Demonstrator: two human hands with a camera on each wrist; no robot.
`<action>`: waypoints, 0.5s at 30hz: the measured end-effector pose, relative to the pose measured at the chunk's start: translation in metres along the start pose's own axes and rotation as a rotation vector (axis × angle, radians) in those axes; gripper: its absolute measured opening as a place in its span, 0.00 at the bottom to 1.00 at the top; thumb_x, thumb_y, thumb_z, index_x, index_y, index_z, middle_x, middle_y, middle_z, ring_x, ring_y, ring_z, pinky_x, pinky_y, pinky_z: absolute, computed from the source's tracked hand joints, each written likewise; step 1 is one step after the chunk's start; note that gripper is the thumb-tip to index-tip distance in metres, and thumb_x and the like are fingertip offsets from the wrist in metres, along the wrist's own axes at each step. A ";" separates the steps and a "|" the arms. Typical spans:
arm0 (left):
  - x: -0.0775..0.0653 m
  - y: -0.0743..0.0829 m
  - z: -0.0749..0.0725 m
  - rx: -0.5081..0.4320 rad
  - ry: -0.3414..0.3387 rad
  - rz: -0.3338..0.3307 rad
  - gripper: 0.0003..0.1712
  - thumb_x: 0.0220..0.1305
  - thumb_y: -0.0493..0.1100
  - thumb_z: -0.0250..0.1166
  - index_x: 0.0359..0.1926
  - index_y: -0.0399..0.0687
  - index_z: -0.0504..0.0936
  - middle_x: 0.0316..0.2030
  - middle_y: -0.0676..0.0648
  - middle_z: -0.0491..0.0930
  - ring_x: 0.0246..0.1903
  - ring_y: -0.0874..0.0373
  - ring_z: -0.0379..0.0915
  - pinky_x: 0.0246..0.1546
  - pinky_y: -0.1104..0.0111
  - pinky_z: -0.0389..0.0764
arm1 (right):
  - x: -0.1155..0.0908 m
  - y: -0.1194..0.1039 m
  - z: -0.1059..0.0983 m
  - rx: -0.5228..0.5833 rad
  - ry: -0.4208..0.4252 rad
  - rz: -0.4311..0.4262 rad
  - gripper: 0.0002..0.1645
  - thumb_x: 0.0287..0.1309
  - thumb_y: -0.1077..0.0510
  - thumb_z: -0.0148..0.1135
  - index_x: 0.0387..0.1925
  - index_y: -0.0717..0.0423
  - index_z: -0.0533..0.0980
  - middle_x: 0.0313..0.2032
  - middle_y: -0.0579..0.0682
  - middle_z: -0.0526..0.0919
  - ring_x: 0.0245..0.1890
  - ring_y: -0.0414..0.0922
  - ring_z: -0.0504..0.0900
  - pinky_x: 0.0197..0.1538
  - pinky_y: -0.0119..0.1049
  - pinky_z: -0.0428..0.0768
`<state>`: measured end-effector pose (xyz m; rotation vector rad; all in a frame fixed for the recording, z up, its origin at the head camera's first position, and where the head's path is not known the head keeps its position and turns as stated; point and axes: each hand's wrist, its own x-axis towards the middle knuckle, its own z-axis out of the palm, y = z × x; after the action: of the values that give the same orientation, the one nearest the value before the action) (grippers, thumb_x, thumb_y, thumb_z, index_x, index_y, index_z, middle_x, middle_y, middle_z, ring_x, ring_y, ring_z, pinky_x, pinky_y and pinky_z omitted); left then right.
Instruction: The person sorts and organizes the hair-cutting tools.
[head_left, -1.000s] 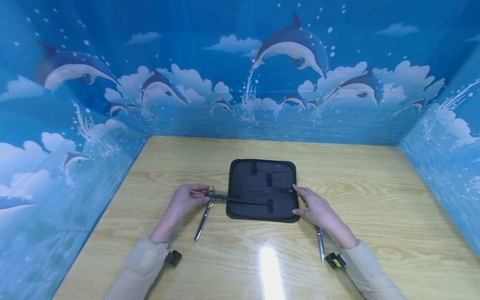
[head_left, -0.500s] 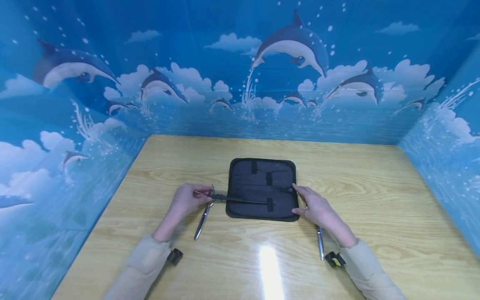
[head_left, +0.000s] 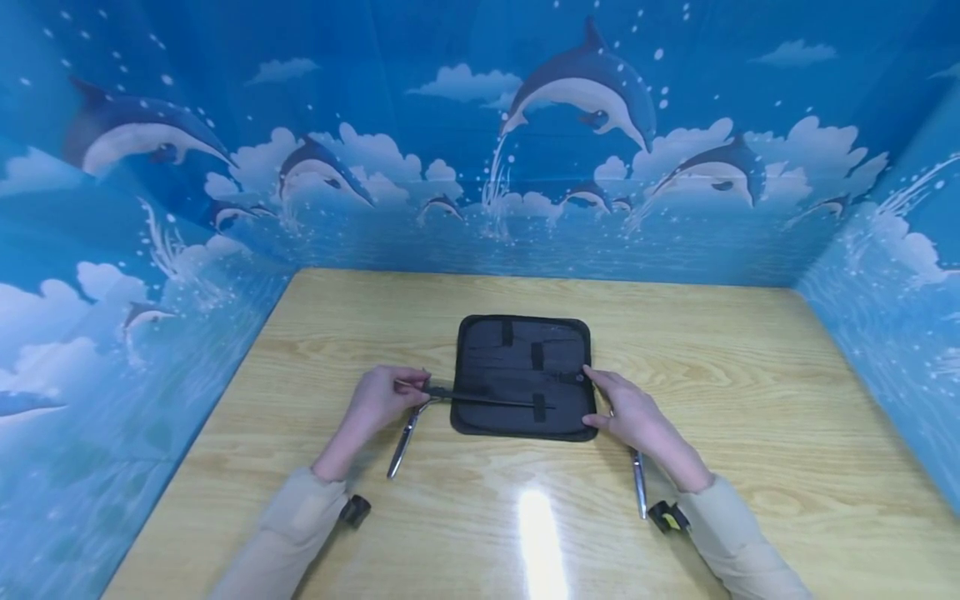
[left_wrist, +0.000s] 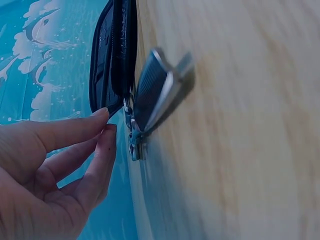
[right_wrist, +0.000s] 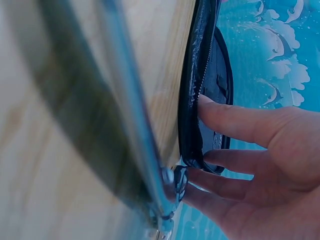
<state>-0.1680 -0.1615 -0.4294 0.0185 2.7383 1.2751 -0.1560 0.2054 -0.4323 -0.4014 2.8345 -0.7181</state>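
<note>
Nearest us on the wooden table (head_left: 465, 533), the right scissors (head_left: 640, 487) lie partly under the right hand (head_left: 633, 417), the toothed scissors (head_left: 402, 448) just beside the left hand (head_left: 382, 397). Farther in, we see the left hand pinch the end of a slim dark tool (head_left: 491, 401), perhaps a comb, between thumb and fingertips; the rest lies across the unfolded black case (head_left: 483, 423), its tip past a strap loop (head_left: 539, 407). We judge it light, thin and slightly bendy, so best held by that end. The right hand's fingers, fairly straight, only touch the case's right edge. The case looks padded and light, so we would steady its rim. Beyond stands the dolphin backdrop (head_left: 420, 233).
</note>
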 end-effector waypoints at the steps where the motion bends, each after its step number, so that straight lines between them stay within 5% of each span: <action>1: 0.000 0.000 0.000 0.002 -0.002 0.001 0.19 0.57 0.32 0.73 0.51 0.37 0.86 0.41 0.39 0.88 0.35 0.52 0.87 0.37 0.66 0.86 | 0.000 0.000 0.000 0.000 0.000 0.000 0.46 0.62 0.59 0.70 0.75 0.64 0.58 0.69 0.70 0.65 0.67 0.69 0.67 0.65 0.64 0.69; 15: 0.001 0.003 0.008 0.013 -0.033 0.050 0.19 0.60 0.31 0.71 0.53 0.33 0.84 0.41 0.38 0.88 0.38 0.50 0.87 0.36 0.66 0.86 | 0.000 0.002 0.001 -0.004 0.005 0.002 0.46 0.62 0.58 0.70 0.75 0.63 0.59 0.69 0.70 0.66 0.66 0.69 0.68 0.65 0.64 0.70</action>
<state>-0.1681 -0.1533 -0.4320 0.1086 2.7344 1.2575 -0.1564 0.2064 -0.4339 -0.3982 2.8407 -0.7136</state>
